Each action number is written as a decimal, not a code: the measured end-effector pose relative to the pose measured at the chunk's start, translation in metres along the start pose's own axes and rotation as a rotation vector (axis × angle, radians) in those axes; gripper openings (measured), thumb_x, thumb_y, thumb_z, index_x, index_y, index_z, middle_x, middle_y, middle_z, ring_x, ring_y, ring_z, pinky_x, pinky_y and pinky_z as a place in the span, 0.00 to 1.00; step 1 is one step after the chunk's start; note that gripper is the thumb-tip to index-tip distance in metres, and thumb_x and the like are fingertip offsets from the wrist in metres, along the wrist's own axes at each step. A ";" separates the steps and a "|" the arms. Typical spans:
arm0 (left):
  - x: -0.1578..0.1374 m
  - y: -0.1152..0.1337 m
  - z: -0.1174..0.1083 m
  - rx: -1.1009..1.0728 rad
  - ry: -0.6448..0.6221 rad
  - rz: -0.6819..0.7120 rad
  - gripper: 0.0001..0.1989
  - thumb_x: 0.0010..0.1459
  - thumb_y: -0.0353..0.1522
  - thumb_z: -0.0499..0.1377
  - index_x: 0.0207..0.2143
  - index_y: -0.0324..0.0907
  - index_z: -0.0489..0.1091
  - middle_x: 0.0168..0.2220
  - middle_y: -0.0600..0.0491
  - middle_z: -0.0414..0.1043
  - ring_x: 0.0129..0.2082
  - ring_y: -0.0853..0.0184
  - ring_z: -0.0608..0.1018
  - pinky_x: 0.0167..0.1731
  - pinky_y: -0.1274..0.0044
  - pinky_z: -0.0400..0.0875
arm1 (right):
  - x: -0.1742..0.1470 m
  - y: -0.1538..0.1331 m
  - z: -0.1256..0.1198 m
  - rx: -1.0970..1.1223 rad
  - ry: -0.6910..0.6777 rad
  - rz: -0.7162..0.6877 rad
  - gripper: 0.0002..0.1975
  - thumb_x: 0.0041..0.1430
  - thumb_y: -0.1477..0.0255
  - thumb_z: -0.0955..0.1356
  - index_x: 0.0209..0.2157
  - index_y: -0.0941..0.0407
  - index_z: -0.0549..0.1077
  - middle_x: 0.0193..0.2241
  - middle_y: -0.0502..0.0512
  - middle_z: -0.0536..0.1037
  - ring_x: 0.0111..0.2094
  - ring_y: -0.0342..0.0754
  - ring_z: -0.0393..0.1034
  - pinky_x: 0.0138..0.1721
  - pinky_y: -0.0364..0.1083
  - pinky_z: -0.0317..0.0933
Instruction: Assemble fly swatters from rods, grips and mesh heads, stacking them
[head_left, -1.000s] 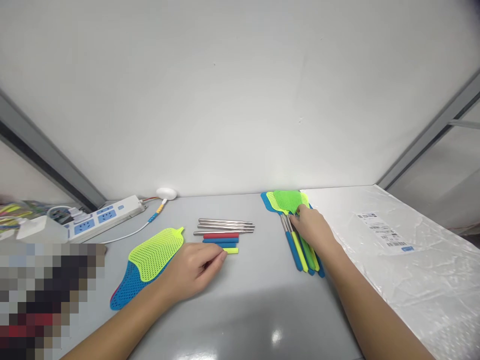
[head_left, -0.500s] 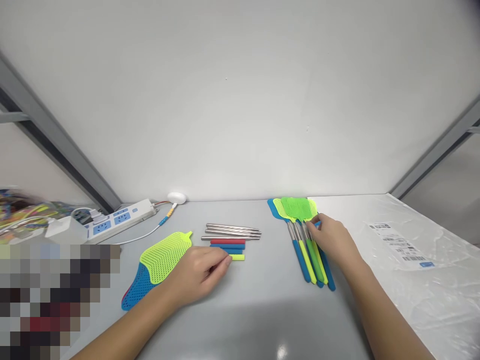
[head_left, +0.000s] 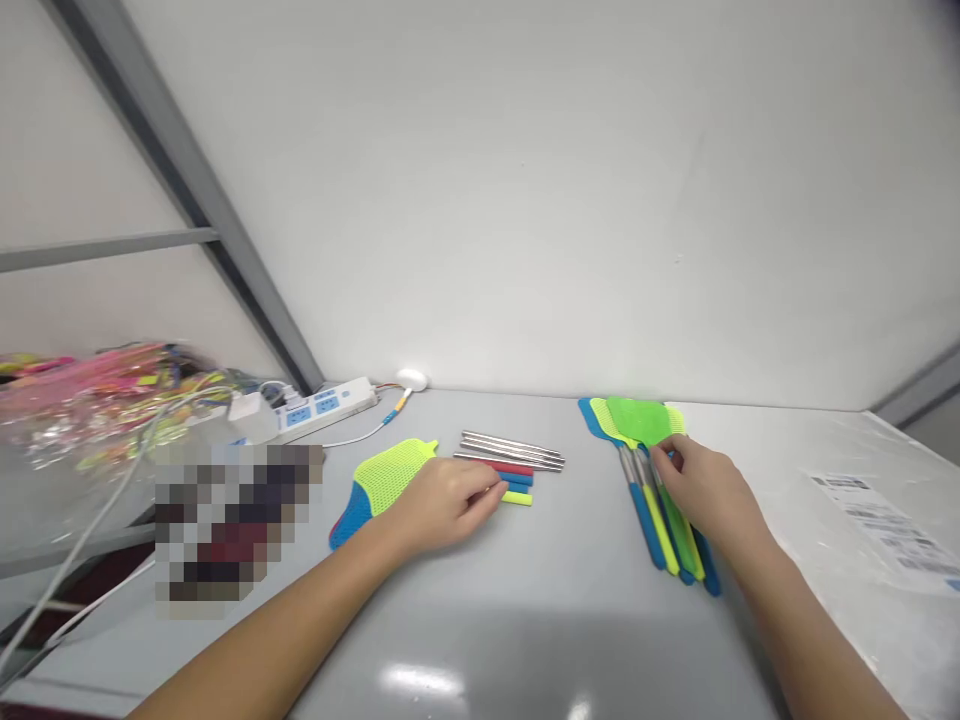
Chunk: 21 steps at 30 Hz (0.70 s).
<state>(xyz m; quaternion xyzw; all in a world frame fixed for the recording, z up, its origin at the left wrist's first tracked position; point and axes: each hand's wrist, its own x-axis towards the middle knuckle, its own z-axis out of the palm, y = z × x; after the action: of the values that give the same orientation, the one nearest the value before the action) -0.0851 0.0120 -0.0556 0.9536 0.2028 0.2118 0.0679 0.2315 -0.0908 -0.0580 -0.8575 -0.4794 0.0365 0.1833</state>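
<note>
My right hand is closed, thumb and fingers pinching the metal neck of a green fly swatter. That swatter lies over several other assembled fly swatters with blue and yellow-green handles, fanned on the table. My left hand rests palm down with curled fingers beside the loose handle sleeves, red, blue and yellow-green. Whether its fingertips hold one is hidden. Behind the sleeves lie several metal rods. Loose swatter heads, yellow-green over blue, lie left of this hand.
A white power strip and a round white device with a cable stand at the back left. Colourful plastic-wrapped goods lie farther left, near a pixelated patch. A labelled white plastic package covers the right side. A pale wall closes the back.
The view has turned left, so everything sits farther right in the picture. Both hands stay at about the same places, the right at the swatter necks, the left at the sleeves.
</note>
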 end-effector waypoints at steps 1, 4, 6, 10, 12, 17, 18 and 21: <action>0.000 -0.001 0.000 0.018 -0.015 -0.019 0.15 0.66 0.33 0.49 0.26 0.41 0.65 0.22 0.56 0.66 0.23 0.71 0.68 0.26 0.77 0.57 | -0.003 -0.005 0.004 0.017 0.008 -0.052 0.14 0.63 0.60 0.59 0.31 0.52 0.69 0.25 0.52 0.75 0.26 0.50 0.67 0.24 0.45 0.51; 0.001 -0.001 -0.001 0.066 -0.037 -0.050 0.15 0.66 0.34 0.49 0.27 0.42 0.67 0.24 0.55 0.69 0.26 0.69 0.71 0.28 0.77 0.58 | -0.015 -0.022 0.016 0.092 0.055 -0.216 0.14 0.63 0.59 0.59 0.32 0.51 0.70 0.25 0.51 0.74 0.25 0.49 0.67 0.25 0.45 0.53; 0.001 -0.001 -0.002 0.082 -0.047 -0.052 0.15 0.66 0.34 0.49 0.28 0.42 0.68 0.25 0.55 0.69 0.27 0.69 0.71 0.28 0.77 0.58 | -0.024 -0.032 0.024 0.130 0.075 -0.332 0.13 0.64 0.60 0.60 0.33 0.51 0.70 0.26 0.51 0.74 0.26 0.48 0.68 0.25 0.45 0.54; 0.000 0.003 -0.004 0.100 -0.113 -0.052 0.14 0.66 0.36 0.50 0.30 0.43 0.71 0.26 0.56 0.72 0.27 0.69 0.73 0.27 0.77 0.58 | -0.036 -0.044 0.037 0.142 0.054 -0.555 0.13 0.66 0.61 0.59 0.35 0.52 0.70 0.33 0.53 0.74 0.29 0.47 0.68 0.28 0.45 0.57; -0.001 0.004 -0.005 0.124 -0.147 -0.063 0.13 0.65 0.37 0.51 0.32 0.43 0.71 0.28 0.55 0.73 0.28 0.68 0.75 0.26 0.77 0.58 | -0.038 -0.046 0.042 0.127 0.039 -0.613 0.13 0.66 0.62 0.59 0.37 0.52 0.70 0.35 0.54 0.73 0.30 0.47 0.68 0.29 0.45 0.58; -0.001 0.004 -0.006 0.190 -0.190 -0.096 0.14 0.64 0.39 0.52 0.31 0.43 0.72 0.27 0.55 0.74 0.28 0.66 0.75 0.22 0.76 0.54 | -0.032 -0.050 0.047 0.106 0.077 -0.708 0.13 0.67 0.63 0.59 0.37 0.54 0.72 0.37 0.56 0.71 0.36 0.50 0.68 0.36 0.49 0.61; -0.001 0.004 -0.006 0.198 -0.196 -0.095 0.14 0.64 0.40 0.52 0.30 0.43 0.71 0.26 0.55 0.74 0.27 0.66 0.75 0.21 0.76 0.52 | -0.029 -0.053 0.047 0.108 0.089 -0.703 0.14 0.67 0.63 0.59 0.36 0.54 0.72 0.37 0.56 0.71 0.36 0.50 0.68 0.37 0.49 0.61; -0.002 0.006 -0.006 0.196 -0.209 -0.072 0.14 0.63 0.40 0.53 0.28 0.43 0.71 0.24 0.55 0.73 0.24 0.67 0.74 0.20 0.75 0.49 | -0.019 -0.066 0.045 0.102 0.088 -0.614 0.14 0.66 0.63 0.59 0.36 0.53 0.72 0.37 0.56 0.72 0.35 0.50 0.68 0.34 0.48 0.60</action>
<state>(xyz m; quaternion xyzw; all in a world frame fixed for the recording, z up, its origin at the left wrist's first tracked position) -0.0867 0.0059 -0.0499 0.9647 0.2482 0.0882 0.0026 0.1570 -0.0629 -0.0792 -0.6631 -0.7050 -0.0336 0.2493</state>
